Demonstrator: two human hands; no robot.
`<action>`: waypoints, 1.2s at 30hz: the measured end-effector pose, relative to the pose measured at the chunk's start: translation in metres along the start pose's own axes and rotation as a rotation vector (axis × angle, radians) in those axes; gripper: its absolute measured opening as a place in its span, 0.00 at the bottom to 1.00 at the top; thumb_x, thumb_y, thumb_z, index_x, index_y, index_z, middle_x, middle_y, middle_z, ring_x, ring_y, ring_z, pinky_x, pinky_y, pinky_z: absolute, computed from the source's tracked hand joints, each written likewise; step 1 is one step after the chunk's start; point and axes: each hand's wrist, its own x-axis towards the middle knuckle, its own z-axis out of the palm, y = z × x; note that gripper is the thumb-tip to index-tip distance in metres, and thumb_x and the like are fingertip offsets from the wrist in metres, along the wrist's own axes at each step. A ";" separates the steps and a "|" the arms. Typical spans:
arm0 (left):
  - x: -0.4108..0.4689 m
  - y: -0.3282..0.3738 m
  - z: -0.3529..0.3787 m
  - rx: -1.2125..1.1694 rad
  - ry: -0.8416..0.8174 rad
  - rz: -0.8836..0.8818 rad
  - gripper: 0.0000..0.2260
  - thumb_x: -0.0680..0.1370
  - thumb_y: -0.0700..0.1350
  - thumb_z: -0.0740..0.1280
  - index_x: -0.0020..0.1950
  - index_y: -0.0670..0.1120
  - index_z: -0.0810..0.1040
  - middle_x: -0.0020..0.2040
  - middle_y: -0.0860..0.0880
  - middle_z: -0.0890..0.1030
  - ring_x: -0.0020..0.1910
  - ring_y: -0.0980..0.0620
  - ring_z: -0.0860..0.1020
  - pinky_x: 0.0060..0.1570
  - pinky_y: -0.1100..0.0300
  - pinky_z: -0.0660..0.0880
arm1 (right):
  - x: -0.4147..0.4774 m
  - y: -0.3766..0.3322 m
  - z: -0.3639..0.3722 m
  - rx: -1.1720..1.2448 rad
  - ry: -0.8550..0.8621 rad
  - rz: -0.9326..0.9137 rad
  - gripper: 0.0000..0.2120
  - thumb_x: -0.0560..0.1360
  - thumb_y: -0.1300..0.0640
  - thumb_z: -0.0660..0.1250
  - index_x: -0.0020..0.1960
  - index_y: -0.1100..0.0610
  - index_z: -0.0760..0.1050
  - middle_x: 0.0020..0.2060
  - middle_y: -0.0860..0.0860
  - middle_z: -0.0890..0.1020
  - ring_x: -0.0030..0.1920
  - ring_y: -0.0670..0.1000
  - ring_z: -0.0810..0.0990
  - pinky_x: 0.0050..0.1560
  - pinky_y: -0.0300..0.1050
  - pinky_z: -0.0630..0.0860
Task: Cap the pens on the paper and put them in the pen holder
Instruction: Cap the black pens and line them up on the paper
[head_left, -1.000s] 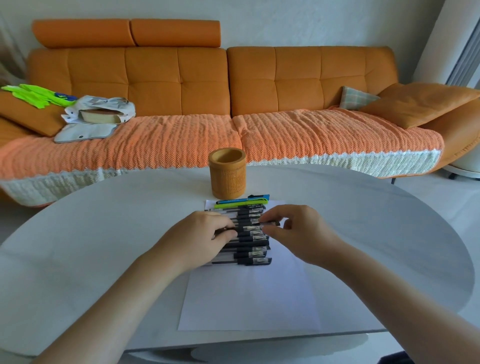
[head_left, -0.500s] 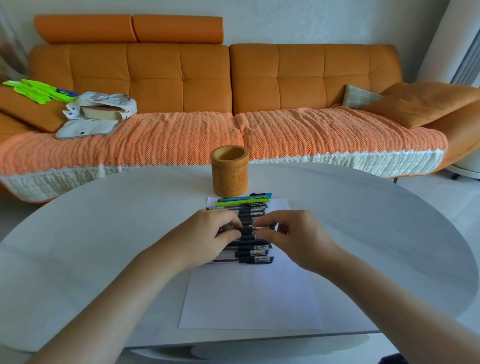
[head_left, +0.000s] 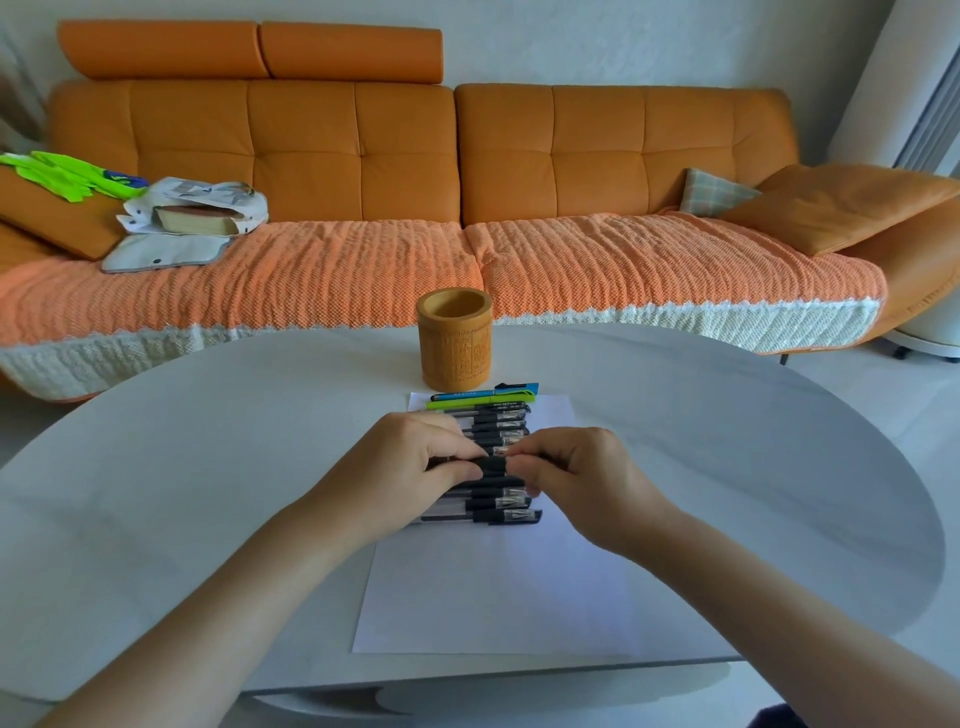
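Observation:
A row of several black pens (head_left: 498, 506) lies across the top of a white sheet of paper (head_left: 493, 592), with a green pen (head_left: 478, 402) and a blue pen (head_left: 483, 393) at the far end. Just behind them stands an orange-brown pen holder (head_left: 455, 347), which looks empty. Both hands meet over the middle of the row, each pinching one end of a single black pen (head_left: 492, 466). My left hand (head_left: 410, 473) grips its barrel. The cap end is between the fingers of my right hand (head_left: 576, 478). The hands hide the pens beneath them.
The paper lies on a rounded grey-white table (head_left: 208, 467). Beyond the table is an orange sofa (head_left: 467, 171) with a woven throw, a book in a bag (head_left: 195, 213), a tablet (head_left: 163, 254) and cushions (head_left: 831, 202).
Both hands have drawn closer together over the row and lifted one black pen slightly, with the fingertips now almost touching at its middle.

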 end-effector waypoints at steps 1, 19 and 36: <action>-0.001 0.000 0.001 -0.002 -0.014 0.003 0.08 0.73 0.42 0.74 0.51 0.51 0.86 0.41 0.58 0.82 0.44 0.59 0.78 0.43 0.66 0.73 | 0.001 -0.003 -0.004 -0.039 -0.048 0.012 0.08 0.77 0.55 0.68 0.40 0.45 0.81 0.31 0.44 0.81 0.31 0.39 0.76 0.32 0.29 0.70; -0.024 -0.019 0.007 0.336 -0.291 -0.108 0.17 0.73 0.55 0.71 0.59 0.53 0.74 0.52 0.57 0.71 0.53 0.60 0.69 0.52 0.65 0.69 | -0.005 0.006 0.007 -0.638 -0.203 -0.203 0.22 0.70 0.42 0.69 0.62 0.45 0.73 0.54 0.43 0.75 0.52 0.47 0.74 0.47 0.42 0.73; -0.012 -0.012 0.010 0.457 -0.346 -0.141 0.17 0.73 0.58 0.69 0.58 0.52 0.72 0.56 0.55 0.72 0.57 0.55 0.70 0.55 0.58 0.71 | 0.000 0.000 0.022 -0.805 -0.225 -0.231 0.21 0.67 0.44 0.63 0.58 0.50 0.74 0.49 0.47 0.75 0.50 0.51 0.75 0.53 0.45 0.72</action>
